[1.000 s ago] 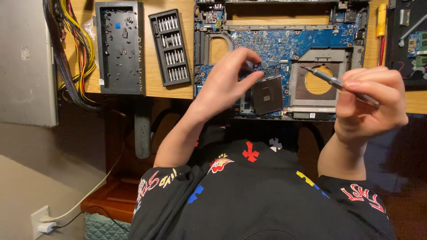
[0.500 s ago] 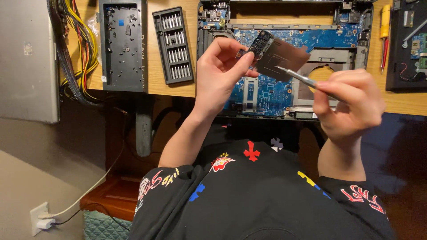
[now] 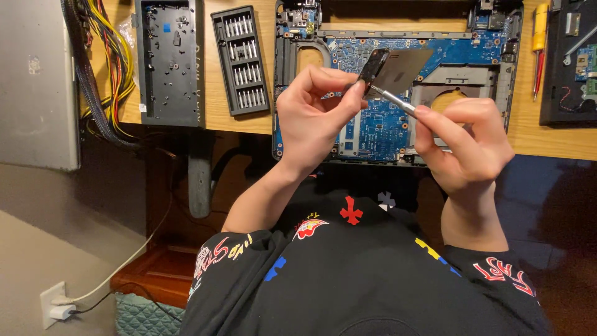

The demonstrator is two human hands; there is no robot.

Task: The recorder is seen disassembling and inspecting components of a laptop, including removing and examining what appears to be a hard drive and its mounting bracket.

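Metal plate (image 3: 403, 70), dark and flat with a small black block at its left end, is up off the open laptop chassis (image 3: 392, 118), held above the blue board. Your left hand (image 3: 314, 115) has its grip pinched shut on the plate's left end, thumb and forefinger on the block. Your right hand (image 3: 466, 146) has its grip closed around a slim screwdriver (image 3: 393, 101), tip touching the plate's lower left edge, just beside your left fingertips.

Edges: the plate's right and top edges hang free over the chassis, nothing touching them. The chassis near edge overhangs the bench (image 3: 249, 121) front edge, right above your lap. Both forearms come up from below that edge; open air between your wrists.

Left of the chassis: a bit set tray (image 3: 241, 61) lies just beside it, then a black plastic cover panel (image 3: 169, 62) with loose screws on it, then a bundle of yellow and black wires (image 3: 99, 59) at the bench's left end. Right of the chassis: a yellow-and-red screwdriver (image 3: 540, 46) lies close by, and a second dark device (image 3: 569, 62) sits at the frame edge.

Bench is light wood. Below the chassis and left, a white plug (image 3: 61, 309) sits in a wall outlet, with its cable running up toward the bench.
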